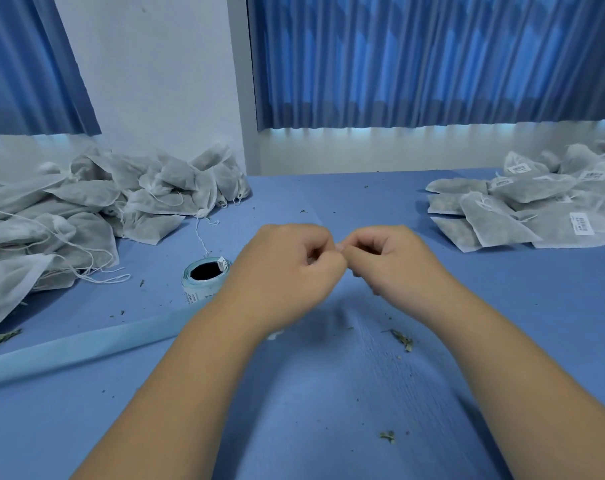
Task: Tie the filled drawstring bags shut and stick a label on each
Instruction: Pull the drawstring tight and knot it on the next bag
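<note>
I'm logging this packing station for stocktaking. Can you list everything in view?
Unlabelled bags: a pile, grey-white, table's left.
Labelled bags: a pile, grey-white, table's right.
Label roll: one, pale blue, left of the hands.
Liner strip: one, pale blue, from the roll toward lower left.
Herb crumbs: scattered, green, on the table.
Table: one, blue.
Curtains: two, blue, behind the table.
Wall: one, white, between the curtains.
Pale scrap: one, whitish, pinched between both hands; too small to identify.
Left hand: one, fingers curled, mid-table.
Right hand: one, fingers curled, meeting the left.
</note>
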Motion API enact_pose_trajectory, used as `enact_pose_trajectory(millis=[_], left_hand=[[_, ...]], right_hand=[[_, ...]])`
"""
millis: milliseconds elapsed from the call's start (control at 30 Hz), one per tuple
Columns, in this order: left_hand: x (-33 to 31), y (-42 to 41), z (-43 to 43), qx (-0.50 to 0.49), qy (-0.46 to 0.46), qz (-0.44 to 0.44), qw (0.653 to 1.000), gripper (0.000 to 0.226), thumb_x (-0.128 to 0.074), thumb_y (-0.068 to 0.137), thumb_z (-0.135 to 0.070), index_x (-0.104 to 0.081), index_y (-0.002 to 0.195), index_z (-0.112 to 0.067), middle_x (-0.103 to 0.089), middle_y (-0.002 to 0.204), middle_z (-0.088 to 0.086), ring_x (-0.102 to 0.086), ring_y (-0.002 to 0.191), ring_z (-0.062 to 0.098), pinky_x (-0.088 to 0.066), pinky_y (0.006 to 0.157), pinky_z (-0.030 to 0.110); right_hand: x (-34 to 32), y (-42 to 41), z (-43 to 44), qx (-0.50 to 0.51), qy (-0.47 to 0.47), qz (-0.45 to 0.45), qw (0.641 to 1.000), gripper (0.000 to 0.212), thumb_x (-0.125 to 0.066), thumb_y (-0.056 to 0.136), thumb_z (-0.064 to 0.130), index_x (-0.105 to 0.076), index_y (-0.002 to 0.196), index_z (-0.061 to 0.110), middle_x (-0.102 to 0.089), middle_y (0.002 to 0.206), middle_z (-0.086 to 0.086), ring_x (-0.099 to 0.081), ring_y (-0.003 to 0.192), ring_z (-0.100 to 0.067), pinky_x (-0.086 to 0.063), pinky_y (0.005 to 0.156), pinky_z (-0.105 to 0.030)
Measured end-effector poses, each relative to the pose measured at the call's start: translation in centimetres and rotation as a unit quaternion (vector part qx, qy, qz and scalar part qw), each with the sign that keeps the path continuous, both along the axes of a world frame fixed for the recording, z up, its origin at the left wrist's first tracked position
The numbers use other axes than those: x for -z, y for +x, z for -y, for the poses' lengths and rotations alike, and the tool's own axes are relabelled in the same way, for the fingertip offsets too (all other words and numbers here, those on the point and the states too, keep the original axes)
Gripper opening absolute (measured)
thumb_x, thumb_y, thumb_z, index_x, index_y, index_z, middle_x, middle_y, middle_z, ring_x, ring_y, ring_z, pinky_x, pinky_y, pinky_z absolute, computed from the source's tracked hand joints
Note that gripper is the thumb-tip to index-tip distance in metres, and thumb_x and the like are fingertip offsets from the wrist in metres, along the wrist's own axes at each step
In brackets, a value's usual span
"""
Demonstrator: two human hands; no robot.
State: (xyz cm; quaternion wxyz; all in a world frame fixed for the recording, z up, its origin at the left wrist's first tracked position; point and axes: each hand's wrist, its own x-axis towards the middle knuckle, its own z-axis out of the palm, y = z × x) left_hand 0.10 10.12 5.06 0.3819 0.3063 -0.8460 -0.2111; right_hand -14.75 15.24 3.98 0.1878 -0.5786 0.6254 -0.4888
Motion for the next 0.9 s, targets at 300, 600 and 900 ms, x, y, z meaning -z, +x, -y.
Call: enact_pose_trajectory(millis=[300,600,900], left_hand=[[0.2,1.1,2.3,0.151,0.374,-0.083,0.911,0.019,-0.052,0.072,-0.021,-0.059,0.055,-0.014,-0.035,0.043,0.0,-0.028,0.041,0.014,-0.03,0.042,0.022],[1.7,0.7,3.8,0.187,0.487,-0.157,0.838,0.036,-0.039,0.088,-0.014,-0.056,0.056,-0.014,-0.03,0.042,-0.003,-0.023,0.038,0.01,-0.027,0.04,0.021],[2.1,0.4,3.9,0.182,0.494,-0.178,0.831,0.034,-0.039,0.087,-0.013,-0.056,0.058,-0.013,-0.03,0.043,-0.003,-0.024,0.038,0.01,-0.026,0.041,0.021]], right_hand=[[1.4,-0.4,0.6,0.025,0.089,-0.114,0.989,0.021,-0.062,0.089,0.032,-0.069,0.074,0.018,-0.049,0.051,0.015,-0.041,0.043,-0.001,-0.032,0.047,-0.016],[0.9,-1.4,0.8,0.129,0.083,-0.185,0.971,0.02,-0.063,0.087,0.022,-0.064,0.106,0.027,-0.057,0.105,0.009,-0.052,0.088,-0.01,-0.035,0.074,-0.023],[0.0,0.8,0.0,-0.021,0.003,0.023,1.0,0.017,-0.066,0.086,0.023,-0.069,0.072,0.014,-0.053,0.051,0.013,-0.047,0.047,-0.002,-0.037,0.046,-0.009]])
